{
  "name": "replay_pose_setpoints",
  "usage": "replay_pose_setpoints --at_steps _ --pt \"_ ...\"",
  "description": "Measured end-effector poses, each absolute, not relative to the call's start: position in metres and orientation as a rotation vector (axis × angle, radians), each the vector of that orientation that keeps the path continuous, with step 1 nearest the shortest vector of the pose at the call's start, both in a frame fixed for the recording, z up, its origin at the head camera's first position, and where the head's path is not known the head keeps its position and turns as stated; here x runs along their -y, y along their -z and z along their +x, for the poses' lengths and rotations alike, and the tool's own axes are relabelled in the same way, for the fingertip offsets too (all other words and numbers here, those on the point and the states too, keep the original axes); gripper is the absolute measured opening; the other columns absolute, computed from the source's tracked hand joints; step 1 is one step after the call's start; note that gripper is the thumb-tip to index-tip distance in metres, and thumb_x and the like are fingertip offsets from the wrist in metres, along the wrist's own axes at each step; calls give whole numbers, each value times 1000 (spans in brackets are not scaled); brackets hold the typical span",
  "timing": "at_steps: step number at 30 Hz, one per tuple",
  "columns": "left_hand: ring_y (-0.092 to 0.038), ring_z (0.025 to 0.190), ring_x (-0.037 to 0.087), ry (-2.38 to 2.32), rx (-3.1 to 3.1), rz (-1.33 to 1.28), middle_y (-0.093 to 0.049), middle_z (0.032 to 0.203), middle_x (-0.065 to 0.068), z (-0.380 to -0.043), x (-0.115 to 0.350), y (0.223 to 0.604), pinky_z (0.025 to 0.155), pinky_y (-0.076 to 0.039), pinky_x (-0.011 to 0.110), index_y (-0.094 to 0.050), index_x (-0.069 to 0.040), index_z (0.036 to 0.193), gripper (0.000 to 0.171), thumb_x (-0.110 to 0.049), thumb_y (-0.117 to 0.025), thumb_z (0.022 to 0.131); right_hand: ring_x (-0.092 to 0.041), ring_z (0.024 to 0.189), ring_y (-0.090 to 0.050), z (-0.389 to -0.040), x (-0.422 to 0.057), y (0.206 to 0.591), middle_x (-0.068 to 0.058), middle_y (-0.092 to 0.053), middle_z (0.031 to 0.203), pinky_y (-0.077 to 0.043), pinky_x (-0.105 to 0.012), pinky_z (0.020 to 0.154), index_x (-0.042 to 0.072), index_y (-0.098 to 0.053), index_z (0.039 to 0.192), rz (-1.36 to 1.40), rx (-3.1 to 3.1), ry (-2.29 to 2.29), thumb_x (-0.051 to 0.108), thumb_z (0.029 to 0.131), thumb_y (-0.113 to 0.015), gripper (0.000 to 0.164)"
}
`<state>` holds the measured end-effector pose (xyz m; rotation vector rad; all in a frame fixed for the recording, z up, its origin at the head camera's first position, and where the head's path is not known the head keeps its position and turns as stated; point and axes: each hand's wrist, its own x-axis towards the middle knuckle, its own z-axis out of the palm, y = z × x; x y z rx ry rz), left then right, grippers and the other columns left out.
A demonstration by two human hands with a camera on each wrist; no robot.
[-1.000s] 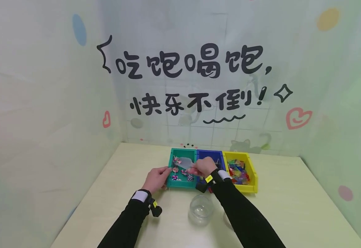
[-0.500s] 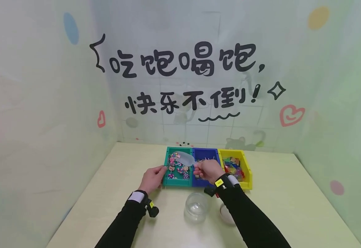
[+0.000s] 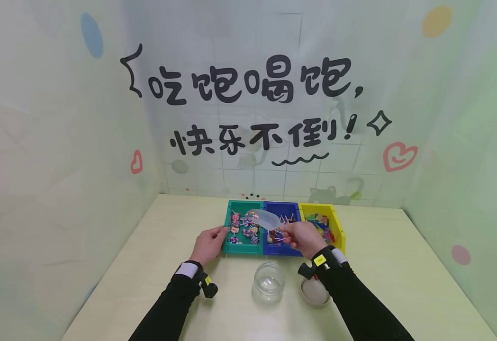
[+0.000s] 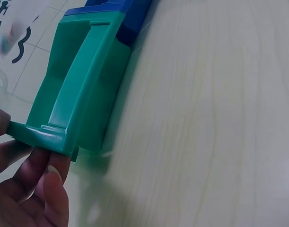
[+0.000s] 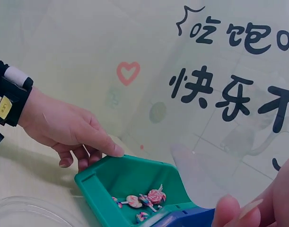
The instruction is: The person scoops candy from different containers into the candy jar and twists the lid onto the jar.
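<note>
My left hand (image 3: 209, 245) pinches the left wall of a green bin (image 3: 245, 250), thumb over the rim and the other fingers outside it. In the bin lie several small swirl lollipops (image 3: 234, 230), pink, white and purple. My right hand (image 3: 307, 238) holds a translucent plastic scoop (image 3: 267, 219) by its handle. The scoop hangs above the border of the green bin and the blue bin (image 3: 283, 251), blade pointing left. Colourful pieces show at the blade's tip in the head view. In the left wrist view the scoop (image 4: 22, 21) is blurred at the upper left.
White-stemmed pieces (image 3: 275, 237) lie in the blue bin. A yellow bin (image 3: 339, 228) with colourful translucent pieces adjoins it on the right. A clear round jar (image 3: 269, 280) stands open in front of the bins, with a round lid (image 3: 314, 291) to its right. Printed walls surround the table.
My right hand has moved the scoop up and to the right, from over the lollipops to the border of the blue bin. My left hand stays on the green bin.
</note>
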<state>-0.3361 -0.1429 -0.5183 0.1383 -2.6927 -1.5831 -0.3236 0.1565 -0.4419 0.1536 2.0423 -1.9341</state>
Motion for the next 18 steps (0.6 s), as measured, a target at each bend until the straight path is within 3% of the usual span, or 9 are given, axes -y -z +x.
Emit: replay_pose_setpoints --at_steps 3,7,11,18 --pt "-66 130 41 1541 2682 131 -74 138 21 -336 143 519 108 -60 52 -65 -4 151 51 -39 -57 115 -12 69 -54 -320 -160 439 -1 -59 79 -42 -15 54 -5 -69 121 139 -2056 1934 18 113 -59 27" --pt "-63 104 33 1471 2604 166 -68 121 20 -331 145 519 85 -55 38 -58 -1 151 56 -41 -62 112 -12 66 -52 -314 -164 435 0 -59 78 -41 -16 52 -3 -71 112 111 -2074 1930 17 112 -59 23" --pt "-63 109 30 1541 2468 138 -63 130 18 -322 148 512 87 -53 33 -51 -3 151 58 -38 -69 109 -13 67 -51 -308 -169 428 0 -57 78 -40 -17 52 -3 -71 110 79 -2082 1925 17 113 -55 25" --pt "-66 128 28 1708 2429 -29 -67 140 10 -298 147 504 104 -60 38 -59 -11 148 50 -39 -72 108 -13 65 -49 -297 -181 427 1 -54 77 -31 -19 50 -2 -72 116 73 -2104 1917 18 113 -54 27"
